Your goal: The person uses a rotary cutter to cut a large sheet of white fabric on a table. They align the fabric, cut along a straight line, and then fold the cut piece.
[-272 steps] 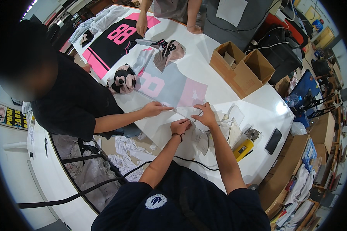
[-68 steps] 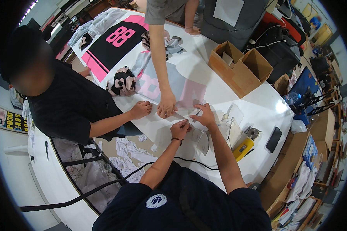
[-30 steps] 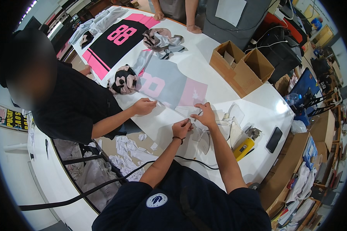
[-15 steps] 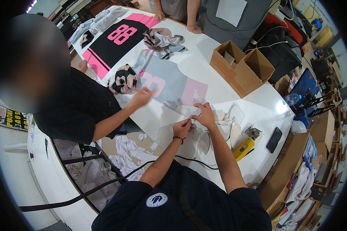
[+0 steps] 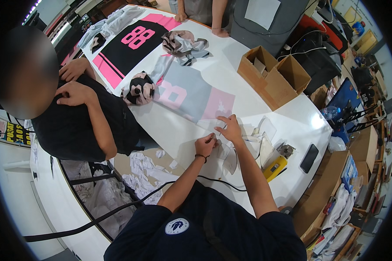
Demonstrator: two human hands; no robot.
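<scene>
My left hand (image 5: 206, 146) is closed, fingertips pinched near the table's front edge; what sits between them is too small to make out. To its right, my right hand (image 5: 231, 129) has thumb and forefinger apart, beside the lower corner of a grey and pale pink fabric panel (image 5: 191, 82) lying flat. White fabric scraps (image 5: 228, 157) lie under and beside my hands. Right of my right forearm rests a yellow handheld power tool (image 5: 276, 168) with a metal head, possibly a cloth cutter.
A black phone (image 5: 309, 158) lies at the right, a cardboard box (image 5: 270, 89) behind it. Crumpled fabric (image 5: 139, 89) and a black-and-pink jersey panel (image 5: 124, 58) lie farther left. A black cable (image 5: 100, 218) crosses before me. A co-worker (image 5: 80, 126) stands left; another person's hands rest at the far edge.
The co-worker at the left has drawn an arm back from over the fabric panel; both their hands are now up near their shoulder. My hands have barely moved.
</scene>
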